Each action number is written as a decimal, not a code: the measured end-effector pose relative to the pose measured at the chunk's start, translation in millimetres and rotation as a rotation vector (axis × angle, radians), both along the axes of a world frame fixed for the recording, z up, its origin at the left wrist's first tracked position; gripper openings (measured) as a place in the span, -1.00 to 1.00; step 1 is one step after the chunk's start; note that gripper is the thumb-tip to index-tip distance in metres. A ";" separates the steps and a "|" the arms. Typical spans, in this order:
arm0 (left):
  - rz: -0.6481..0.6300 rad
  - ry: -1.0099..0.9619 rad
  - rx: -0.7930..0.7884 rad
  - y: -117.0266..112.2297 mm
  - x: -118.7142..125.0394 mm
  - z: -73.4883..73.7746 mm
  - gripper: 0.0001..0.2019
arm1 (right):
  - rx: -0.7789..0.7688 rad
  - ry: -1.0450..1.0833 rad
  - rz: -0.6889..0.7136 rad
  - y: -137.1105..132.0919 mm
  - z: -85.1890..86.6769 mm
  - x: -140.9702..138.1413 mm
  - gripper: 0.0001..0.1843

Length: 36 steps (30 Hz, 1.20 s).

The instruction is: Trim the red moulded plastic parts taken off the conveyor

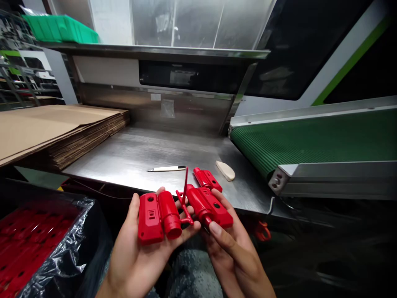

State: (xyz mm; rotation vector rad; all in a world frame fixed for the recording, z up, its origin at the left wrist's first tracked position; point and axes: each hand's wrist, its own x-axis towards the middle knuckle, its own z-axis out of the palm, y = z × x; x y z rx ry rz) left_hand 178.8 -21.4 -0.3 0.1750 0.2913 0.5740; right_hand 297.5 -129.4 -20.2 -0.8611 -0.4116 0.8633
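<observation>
Two glossy red moulded plastic housings are in my hands above the table's front edge. My left hand [145, 252] cradles the left housing [151, 217], which has a thick tube along its right side. The right housing [214, 207] is gripped by my right hand [232, 244], with the thumb near its lower tube end. Between the two lies a thin red sprue [185, 207] with an upright spike; it touches the left housing, and I cannot tell whether it joins both. Just beyond, a third red housing [207, 179] rests on the metal table [142, 145].
A white craft knife [166, 169] and a cream rounded pad [225, 170] lie on the table. Stacked cardboard [89, 136] is at left, a green conveyor [322, 140] at right. Lower left, a plastic-lined box [77, 236] holds several red parts. A green bin [60, 29] sits on the shelf.
</observation>
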 end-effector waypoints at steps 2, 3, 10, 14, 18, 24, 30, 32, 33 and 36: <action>0.019 -0.022 0.131 -2.8 1.8 1.0 -0.37 | 0.010 0.018 0.036 0.8 -2.6 2.5 -0.19; 0.030 -0.024 0.173 -4.2 2.7 2.5 -0.40 | 0.006 0.028 0.056 1.7 -4.6 4.6 -0.18; -0.023 -0.122 0.207 -10.4 3.0 13.4 -0.45 | 0.094 0.146 0.219 12.2 -23.6 21.9 -0.14; -0.070 -0.162 0.297 -10.0 -8.1 0.8 -0.44 | 0.147 0.101 0.226 16.5 -27.7 21.1 -0.15; -0.104 -0.093 0.656 -2.7 -23.3 -22.3 -0.28 | 0.115 -0.044 0.184 16.0 -35.1 20.1 -0.38; -0.239 -0.125 0.690 12.1 -40.7 -38.2 -0.54 | 0.040 -0.150 0.266 -9.7 -43.3 38.5 -0.24; -0.337 -0.015 0.706 26.7 -52.8 -40.9 -0.61 | -0.292 -0.450 0.542 -23.6 -18.8 44.2 -0.22; -0.366 0.023 0.599 28.0 -53.1 -42.2 -0.65 | -0.305 -0.789 0.381 -23.0 -14.3 39.3 -0.58; -0.396 0.039 0.511 27.6 -52.1 -42.9 -0.67 | -0.255 -1.027 0.290 -23.4 -14.8 37.9 -0.64; -0.510 0.055 0.237 24.2 -48.2 -45.1 -0.64 | 0.024 -1.691 0.123 -27.9 -22.3 42.0 -0.45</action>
